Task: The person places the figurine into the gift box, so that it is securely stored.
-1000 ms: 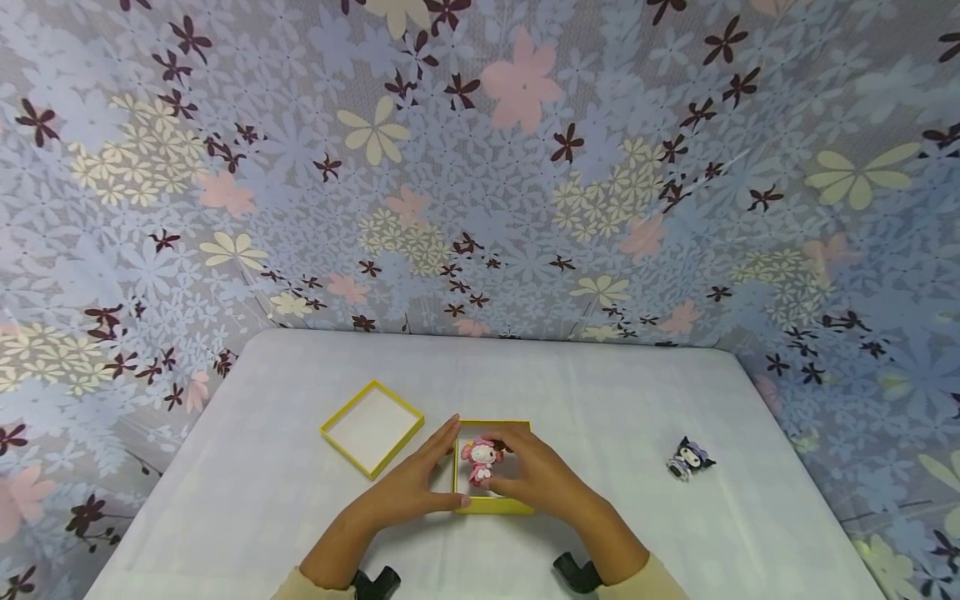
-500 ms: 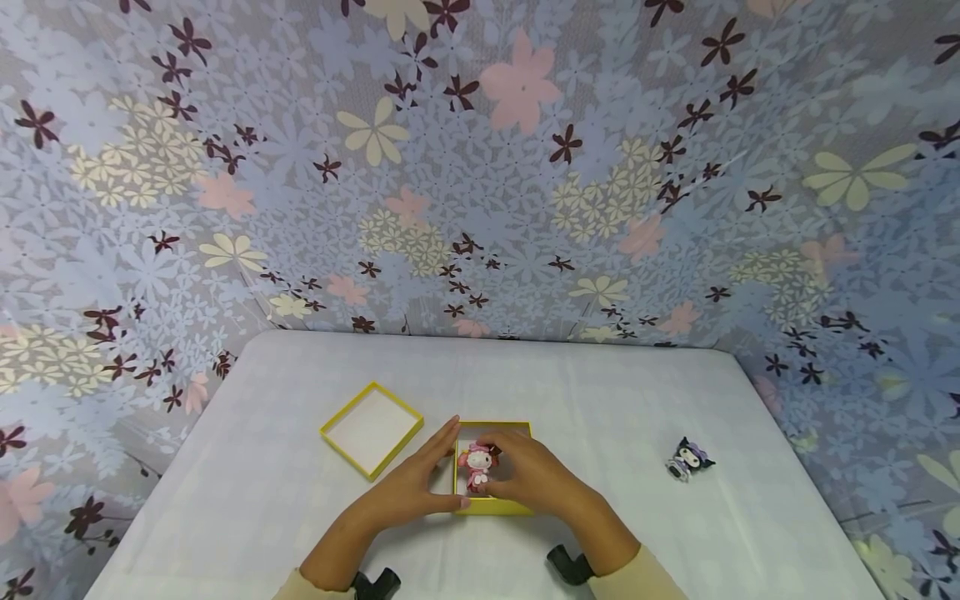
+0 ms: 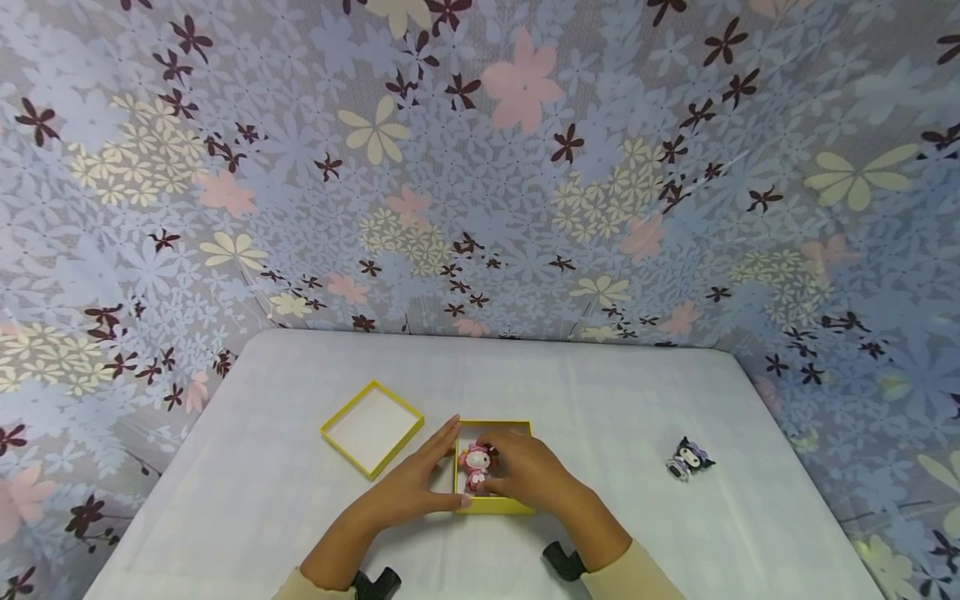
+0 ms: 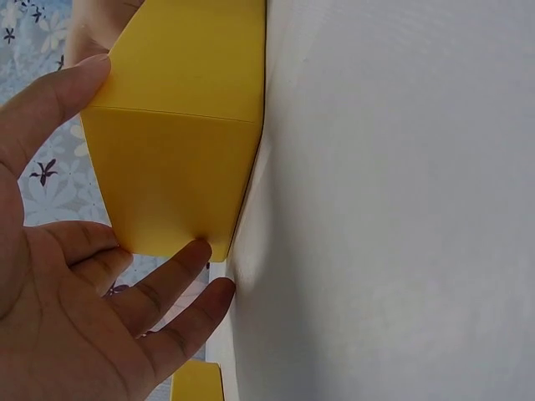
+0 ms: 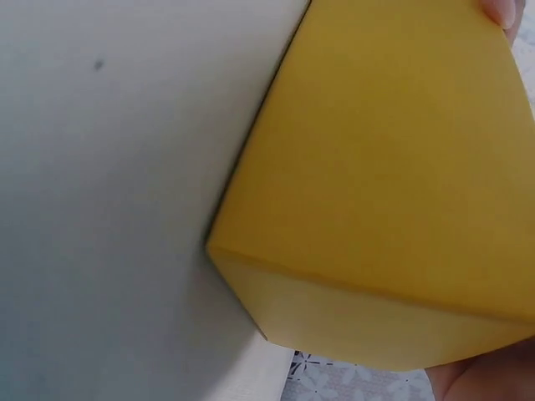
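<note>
In the head view, a pink rabbit-like figurine [image 3: 477, 467] with a white face lies face up within an open yellow box [image 3: 495, 506]. My right hand [image 3: 536, 477] reaches over the box's right side and holds the figurine with thumb and fingers; its hold is partly hidden. My left hand [image 3: 408, 493] holds the box's left side, thumb at the near corner and fingers toward the far one. The left wrist view shows that thumb [image 4: 88, 79] and the fingertips against the yellow wall. From the right wrist, mostly the box's outer wall [image 5: 384, 167] shows, the figurine being out of sight.
A yellow-rimmed lid [image 3: 372, 430], white inside, lies on the white-covered table [image 3: 600, 400] at the left. Toward the right lies a black and purple figurine [image 3: 689, 459]. Flowered fabric [image 3: 480, 208] rises behind the table and along its sides.
My right hand has shifted slightly left and deeper into the box, bringing the pink figurine toward the left wall. My left hand, the lid and the black figurine have stayed put.
</note>
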The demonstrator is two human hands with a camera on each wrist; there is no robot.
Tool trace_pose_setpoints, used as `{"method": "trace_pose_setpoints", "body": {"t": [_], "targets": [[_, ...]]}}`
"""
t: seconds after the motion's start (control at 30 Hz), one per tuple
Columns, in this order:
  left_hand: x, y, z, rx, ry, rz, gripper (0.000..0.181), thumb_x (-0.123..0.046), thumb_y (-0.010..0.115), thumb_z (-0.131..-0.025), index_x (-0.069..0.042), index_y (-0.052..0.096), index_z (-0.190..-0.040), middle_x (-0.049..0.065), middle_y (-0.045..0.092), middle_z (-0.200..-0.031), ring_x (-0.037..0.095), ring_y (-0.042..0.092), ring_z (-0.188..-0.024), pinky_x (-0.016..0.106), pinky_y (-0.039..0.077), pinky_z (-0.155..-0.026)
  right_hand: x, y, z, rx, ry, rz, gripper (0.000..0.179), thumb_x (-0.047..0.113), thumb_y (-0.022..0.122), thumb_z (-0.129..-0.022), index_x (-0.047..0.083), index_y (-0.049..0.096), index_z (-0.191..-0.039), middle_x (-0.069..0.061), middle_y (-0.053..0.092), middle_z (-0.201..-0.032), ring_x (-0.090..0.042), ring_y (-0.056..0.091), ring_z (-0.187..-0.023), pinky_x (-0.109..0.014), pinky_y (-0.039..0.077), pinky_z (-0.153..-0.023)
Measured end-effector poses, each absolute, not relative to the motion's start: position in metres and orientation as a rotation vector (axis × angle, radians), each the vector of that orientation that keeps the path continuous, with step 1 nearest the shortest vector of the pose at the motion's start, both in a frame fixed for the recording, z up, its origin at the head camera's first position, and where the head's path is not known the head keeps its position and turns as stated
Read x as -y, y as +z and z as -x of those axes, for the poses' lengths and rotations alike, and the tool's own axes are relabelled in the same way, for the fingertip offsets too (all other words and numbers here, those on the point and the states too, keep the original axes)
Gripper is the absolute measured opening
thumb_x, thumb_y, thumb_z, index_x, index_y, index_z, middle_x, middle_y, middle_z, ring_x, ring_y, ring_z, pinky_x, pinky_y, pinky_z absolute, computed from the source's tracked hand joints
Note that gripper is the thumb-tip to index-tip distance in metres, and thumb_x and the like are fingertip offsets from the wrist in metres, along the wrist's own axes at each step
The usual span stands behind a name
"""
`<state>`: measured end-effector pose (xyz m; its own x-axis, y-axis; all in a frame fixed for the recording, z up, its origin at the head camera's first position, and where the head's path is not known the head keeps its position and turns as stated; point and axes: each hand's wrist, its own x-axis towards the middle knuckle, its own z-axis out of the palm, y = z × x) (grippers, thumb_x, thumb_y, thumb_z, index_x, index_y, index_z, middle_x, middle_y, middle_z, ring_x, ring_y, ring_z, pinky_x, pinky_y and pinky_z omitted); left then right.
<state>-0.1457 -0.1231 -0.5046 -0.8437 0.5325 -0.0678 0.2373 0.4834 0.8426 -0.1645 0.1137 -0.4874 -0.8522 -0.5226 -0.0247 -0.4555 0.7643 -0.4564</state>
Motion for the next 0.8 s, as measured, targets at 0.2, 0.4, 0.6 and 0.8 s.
{"method": "trace_pose_setpoints", "body": {"t": [0.2, 0.4, 0.6, 0.8], "targets": [[0.1234, -0.5035, 0.1458, -2.385, 1.320, -0.643, 0.106, -0.046, 0.080, -0.084, -0.042, 0.008, -0.161, -0.023, 0.000, -0.169, 0.020, 0.014, -0.158, 0.057, 0.019, -0.126, -0.1109, -0.4861, 0.1631, -2.840, -0.623, 0.791, 0.055, 0.042, 0.085, -0.080, 0.017, 0.066, -0.124, 0.007, 0.070, -0.114, -0.013, 0.063, -0.103, -0.038, 0.056, -0.090], [0.1234, -0.5049, 0.1457, -2.378, 1.325, -0.647, 0.105, -0.047, 0.080, -0.084, -0.043, 0.008, -0.161, -0.021, 0.001, -0.169, 0.020, 0.036, -0.150, 0.057, 0.024, -0.125, -0.1105, -0.4863, 0.1624, -2.849, -0.574, 0.800, 0.058, 0.045, 0.085, -0.080, 0.016, 0.066, -0.126, 0.006, 0.071, -0.115, -0.014, 0.064, -0.105, -0.038, 0.057, -0.092], [0.1232, -0.5060, 0.1455, -2.378, 1.334, -0.649, 0.106, -0.046, 0.081, -0.084, -0.042, 0.009, -0.161, -0.019, 0.001, -0.170, 0.019, 0.039, -0.149, 0.055, 0.026, -0.124, -0.1118, -0.4883, 0.1631, -2.852, -0.574, 0.816, 0.064, 0.046, 0.084, -0.079, 0.012, 0.065, -0.131, 0.000, 0.070, -0.124, -0.020, 0.064, -0.114, -0.042, 0.056, -0.097], [0.1230, -0.5060, 0.1461, -2.388, 1.327, -0.642, 0.105, -0.048, 0.080, -0.084, -0.043, 0.008, -0.161, -0.018, 0.002, -0.171, 0.020, 0.018, -0.157, 0.057, 0.022, -0.125, -0.1138, -0.4887, 0.1643, -2.831, -0.604, 0.834, 0.071, 0.046, 0.084, -0.080, 0.011, 0.062, -0.137, -0.002, 0.068, -0.130, -0.022, 0.063, -0.120, -0.043, 0.054, -0.101]]}}
